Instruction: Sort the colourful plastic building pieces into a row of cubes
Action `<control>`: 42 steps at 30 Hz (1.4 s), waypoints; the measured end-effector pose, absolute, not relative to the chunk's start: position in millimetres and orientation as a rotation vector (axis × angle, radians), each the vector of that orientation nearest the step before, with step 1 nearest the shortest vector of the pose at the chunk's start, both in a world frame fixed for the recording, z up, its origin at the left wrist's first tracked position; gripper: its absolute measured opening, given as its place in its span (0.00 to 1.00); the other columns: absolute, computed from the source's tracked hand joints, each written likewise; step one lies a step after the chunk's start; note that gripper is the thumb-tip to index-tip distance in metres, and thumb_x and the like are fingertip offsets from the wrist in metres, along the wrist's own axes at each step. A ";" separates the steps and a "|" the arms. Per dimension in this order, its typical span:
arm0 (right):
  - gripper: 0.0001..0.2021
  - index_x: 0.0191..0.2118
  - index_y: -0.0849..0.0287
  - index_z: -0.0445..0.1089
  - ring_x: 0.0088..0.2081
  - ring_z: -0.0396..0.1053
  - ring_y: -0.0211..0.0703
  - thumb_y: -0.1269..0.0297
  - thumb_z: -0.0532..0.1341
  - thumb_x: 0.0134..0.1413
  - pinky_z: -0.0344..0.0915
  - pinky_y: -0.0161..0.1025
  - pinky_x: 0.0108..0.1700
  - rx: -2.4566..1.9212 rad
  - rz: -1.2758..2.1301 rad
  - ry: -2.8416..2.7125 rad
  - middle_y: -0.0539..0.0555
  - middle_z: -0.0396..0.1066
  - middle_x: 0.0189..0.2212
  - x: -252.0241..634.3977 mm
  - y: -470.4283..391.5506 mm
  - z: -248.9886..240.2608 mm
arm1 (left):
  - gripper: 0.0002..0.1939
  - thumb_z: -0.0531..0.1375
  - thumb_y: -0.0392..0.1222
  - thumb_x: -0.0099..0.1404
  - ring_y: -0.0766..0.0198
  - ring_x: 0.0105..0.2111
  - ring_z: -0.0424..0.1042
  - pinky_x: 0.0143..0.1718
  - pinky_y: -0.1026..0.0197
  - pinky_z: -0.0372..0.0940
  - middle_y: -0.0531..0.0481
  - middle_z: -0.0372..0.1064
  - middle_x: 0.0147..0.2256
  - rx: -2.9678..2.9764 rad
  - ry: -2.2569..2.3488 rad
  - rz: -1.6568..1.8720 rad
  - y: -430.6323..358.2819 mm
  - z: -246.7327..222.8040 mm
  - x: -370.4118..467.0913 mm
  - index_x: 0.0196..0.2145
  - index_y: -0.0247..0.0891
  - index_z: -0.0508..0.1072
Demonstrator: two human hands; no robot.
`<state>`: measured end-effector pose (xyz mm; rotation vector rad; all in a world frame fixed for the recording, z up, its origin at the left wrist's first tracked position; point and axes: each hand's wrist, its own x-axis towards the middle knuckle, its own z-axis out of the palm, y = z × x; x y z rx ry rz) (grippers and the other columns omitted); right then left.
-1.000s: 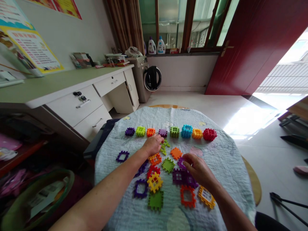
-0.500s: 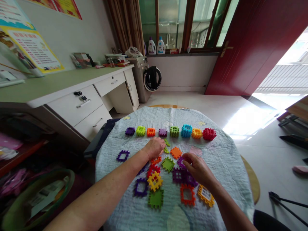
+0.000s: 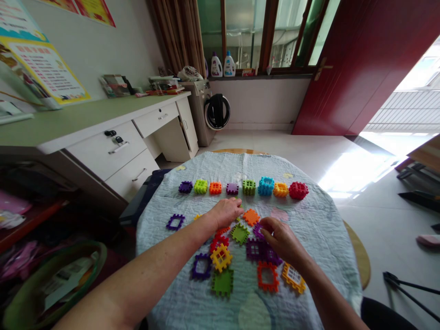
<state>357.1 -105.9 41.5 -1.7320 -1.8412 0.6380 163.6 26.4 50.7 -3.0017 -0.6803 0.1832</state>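
Scanning outward, I see a flat green tile (image 3: pixel 222 283) nearest, then the right hand (image 3: pixel 282 238), fingers curled at a purple tile (image 3: pixel 257 231). The left hand (image 3: pixel 227 213) bends beside an orange tile (image 3: pixel 251 217); I cannot tell whether either pinches. Beyond, blocks (image 3: pixel 249 187) form a row.

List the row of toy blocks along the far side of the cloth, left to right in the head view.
Dark purple block, lime block, orange block, lilac block, green block, blue block, yellow block, red block.
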 end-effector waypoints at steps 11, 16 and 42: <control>0.08 0.36 0.59 0.69 0.29 0.63 0.39 0.66 0.54 0.57 0.56 0.36 0.34 -1.725 0.591 -1.868 0.50 0.68 0.27 358.0 -107.6 43.6 | 0.11 0.54 0.30 0.54 0.66 0.36 0.70 0.41 0.63 0.67 0.50 0.69 0.37 -3.335 -1.500 -0.952 36.4 55.4 129.3 0.36 0.38 0.67; 0.08 0.36 0.59 0.69 0.29 0.64 0.39 0.65 0.54 0.57 0.56 0.36 0.33 -1.728 0.613 -1.871 0.50 0.68 0.27 357.4 -107.7 40.3 | 0.14 0.50 0.26 0.52 0.64 0.42 0.72 0.47 0.59 0.67 0.50 0.72 0.36 -3.294 -1.842 -1.052 47.8 37.6 115.8 0.34 0.36 0.68; 0.08 0.36 0.59 0.69 0.30 0.64 0.39 0.65 0.53 0.57 0.57 0.36 0.34 -1.716 0.596 -1.890 0.51 0.69 0.28 359.8 -107.8 38.4 | 0.11 0.62 0.33 0.54 0.59 0.42 0.74 0.46 0.61 0.64 0.48 0.77 0.41 -2.993 -1.566 -0.057 63.9 51.3 106.4 0.37 0.40 0.75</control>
